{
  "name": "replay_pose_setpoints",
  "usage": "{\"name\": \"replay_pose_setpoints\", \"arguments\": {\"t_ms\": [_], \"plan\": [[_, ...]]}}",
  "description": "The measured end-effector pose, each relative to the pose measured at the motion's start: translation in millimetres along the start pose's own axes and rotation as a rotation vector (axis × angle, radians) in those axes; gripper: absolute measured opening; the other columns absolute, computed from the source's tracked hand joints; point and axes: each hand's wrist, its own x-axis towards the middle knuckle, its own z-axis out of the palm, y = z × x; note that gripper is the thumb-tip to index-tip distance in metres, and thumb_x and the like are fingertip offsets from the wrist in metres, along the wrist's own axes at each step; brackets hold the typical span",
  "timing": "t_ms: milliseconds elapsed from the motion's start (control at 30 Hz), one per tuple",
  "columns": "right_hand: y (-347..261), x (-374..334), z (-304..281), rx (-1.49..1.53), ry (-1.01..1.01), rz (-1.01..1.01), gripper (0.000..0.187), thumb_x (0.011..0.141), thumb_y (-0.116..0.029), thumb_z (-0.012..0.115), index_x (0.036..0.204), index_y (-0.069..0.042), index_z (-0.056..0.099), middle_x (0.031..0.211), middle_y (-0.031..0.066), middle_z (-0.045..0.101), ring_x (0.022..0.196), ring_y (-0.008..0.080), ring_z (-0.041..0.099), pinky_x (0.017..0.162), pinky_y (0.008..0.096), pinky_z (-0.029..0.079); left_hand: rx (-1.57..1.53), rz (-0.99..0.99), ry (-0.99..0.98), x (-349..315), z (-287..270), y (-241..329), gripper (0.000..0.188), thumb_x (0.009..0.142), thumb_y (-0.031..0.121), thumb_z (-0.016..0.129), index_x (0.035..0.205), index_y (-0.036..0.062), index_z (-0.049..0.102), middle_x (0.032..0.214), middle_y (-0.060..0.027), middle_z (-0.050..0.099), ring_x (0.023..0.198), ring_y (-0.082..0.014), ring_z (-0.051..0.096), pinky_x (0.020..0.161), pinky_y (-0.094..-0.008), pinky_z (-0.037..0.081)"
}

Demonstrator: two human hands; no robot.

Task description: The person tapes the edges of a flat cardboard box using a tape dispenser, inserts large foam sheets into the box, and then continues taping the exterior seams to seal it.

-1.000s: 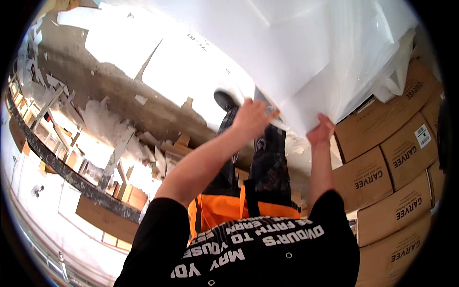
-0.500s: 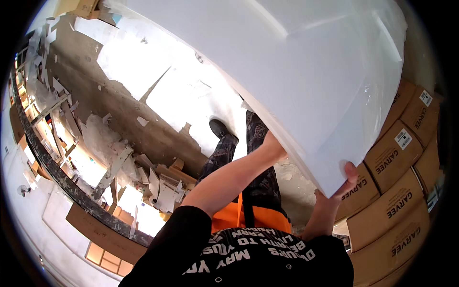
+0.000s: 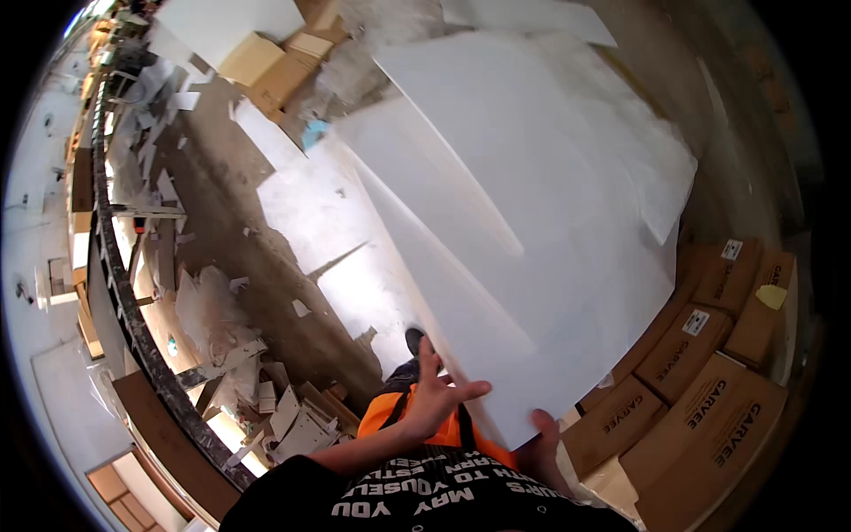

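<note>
A large white panel-like piece (image 3: pixel 532 293), partly covered in clear plastic wrap, stretches away from my body and fills the middle of the view. Its face has long raised ridges and folds. My right hand (image 3: pixel 544 445) grips the near corner, thumb on top and the other fingers hidden beneath. By the left edge, close to that corner, my left hand (image 3: pixel 433 401) is open with fingers spread; its thumb reaches the panel's edge, though I cannot tell how firmly it touches.
Brown cartons (image 3: pixel 678 417) are stacked on the right. Scraps of board and plastic (image 3: pixel 297 408) lie at the lower left beside a long dark rail (image 3: pixel 146 341). An opened carton (image 3: pixel 275 71) stands at the far left. White sheets (image 3: pixel 346 257) cover part of the floor.
The panel has dropped lower and farther from me, with more of its top showing. My left hand has come from beneath its edge into view, fingers spread. My right hand still holds the corner.
</note>
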Motion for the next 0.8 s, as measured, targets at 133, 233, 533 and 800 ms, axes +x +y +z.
{"name": "replay_pose_setpoints", "arguments": {"t_ms": [133,233,533,800], "plan": [[-78.2,-28.8,6.2,-0.019,-0.048,-0.156,0.068,0.082,-0.030,0.062,0.141,-0.004,0.044,0.134,0.0135,0.055,0.125,0.0327,0.054,0.105,0.0465,0.045,-0.352,-0.215,-0.034,36.9,-10.8,5.6,0.095,0.088,0.029,0.077,0.155,0.0048,0.014,0.135,-0.0230,0.049,0.119,-0.0381,0.056,0.092,-0.0478,0.054],[-90.6,-40.3,-5.3,-0.005,-0.027,-0.281,0.070,0.080,-0.032,0.063,0.141,-0.005,0.045,0.131,0.0126,0.056,0.122,0.0326,0.054,0.102,0.0467,0.046,-0.365,-0.252,-0.293,72.0,-11.4,48.0,0.093,0.082,0.037,0.081,0.145,-0.0053,0.027,0.131,-0.0260,0.052,0.110,-0.0366,0.062,0.087,-0.0450,0.057],[-66.2,-104.7,-12.4,0.033,-0.074,-0.243,0.075,0.079,-0.039,0.063,0.143,-0.007,0.043,0.133,0.0133,0.054,0.125,0.0330,0.052,0.099,0.0497,0.047,-0.120,0.037,-0.081,11.8,-1.9,66.1,0.080,0.080,0.032,0.078,0.127,-0.0141,0.033,0.109,-0.0281,0.060,0.084,-0.0321,0.071,0.065,-0.0383,0.062],[-93.8,-68.6,-77.0,-0.189,-0.034,-0.211,0.074,0.076,-0.044,0.066,0.141,-0.014,0.046,0.128,0.0089,0.056,0.119,0.0301,0.054,0.090,0.0509,0.050,-0.522,-0.078,0.046,103.7,12.5,9.2,0.036,0.082,0.031,0.076,0.092,-0.0022,0.067,0.098,-0.0150,0.067,0.073,-0.0276,0.068,0.065,-0.0419,0.058]]}}
